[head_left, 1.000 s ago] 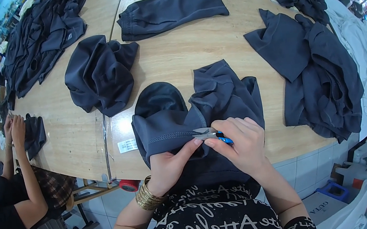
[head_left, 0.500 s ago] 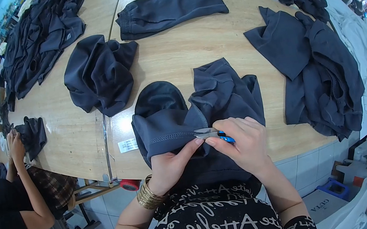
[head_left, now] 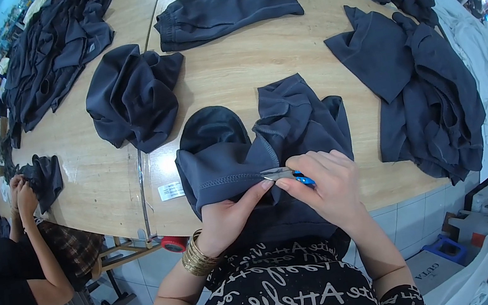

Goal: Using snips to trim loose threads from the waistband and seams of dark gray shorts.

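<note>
A dark blue-grey garment (head_left: 215,164) lies bunched at the table's front edge, with a stitched seam running across it toward my hands. My left hand (head_left: 224,222), a stack of gold bangles on its wrist, pinches the cloth just below this seam, thumb on top. In my right hand (head_left: 329,187) is a pair of thread snips (head_left: 277,174) with blue handles, mostly covered by the fingers. Their metal blades point left along the seam, close to my left thumb tip. A white label (head_left: 171,191) shows at the garment's left side.
More dark garments lie around the wooden table (head_left: 230,65): a crumpled one (head_left: 132,100) at left, a folded one (head_left: 228,11) at the far side, a pile (head_left: 426,92) at right. At far left a seated person's hands (head_left: 21,191) hold dark cloth.
My right hand and the snips have shifted very slightly right along the seam. My left hand keeps its pinch on the cloth.
</note>
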Available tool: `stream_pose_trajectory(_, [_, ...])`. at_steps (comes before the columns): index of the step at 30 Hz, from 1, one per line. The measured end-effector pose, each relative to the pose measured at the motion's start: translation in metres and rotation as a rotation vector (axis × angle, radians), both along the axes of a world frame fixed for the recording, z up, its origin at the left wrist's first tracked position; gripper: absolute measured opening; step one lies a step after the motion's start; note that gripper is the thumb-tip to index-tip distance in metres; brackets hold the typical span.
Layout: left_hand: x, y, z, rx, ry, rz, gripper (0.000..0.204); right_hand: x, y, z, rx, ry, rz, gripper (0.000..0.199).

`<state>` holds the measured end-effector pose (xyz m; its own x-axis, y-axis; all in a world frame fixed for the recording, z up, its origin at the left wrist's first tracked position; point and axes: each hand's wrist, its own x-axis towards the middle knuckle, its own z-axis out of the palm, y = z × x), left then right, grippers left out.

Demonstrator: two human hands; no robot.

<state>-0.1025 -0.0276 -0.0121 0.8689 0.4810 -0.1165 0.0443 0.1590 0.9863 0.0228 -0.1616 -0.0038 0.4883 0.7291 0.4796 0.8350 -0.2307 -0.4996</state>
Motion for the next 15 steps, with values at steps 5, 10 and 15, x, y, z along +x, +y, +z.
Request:
stream_pose_trajectory(5, [0.0000, -0.0006, -0.0019, 0.061, -0.003, -0.003, 0.016, -0.0013, 0.0022, 0.0003, 0.009, -0.001, 0.004, 0.027])
stream_pose_trajectory(10, [-0.0004, -0.0021, -0.0044, 0.069, -0.024, 0.004, 0.017, -0.0020, 0.0021, -0.0004, 0.017, 0.019, 0.010, 0.027])
stream_pose_trajectory(15, [-0.0003, -0.0031, -0.0038, 0.080, -0.023, 0.010, 0.017, -0.0027, -0.0018, 0.0033, -0.044, 0.105, 0.041, 0.025])
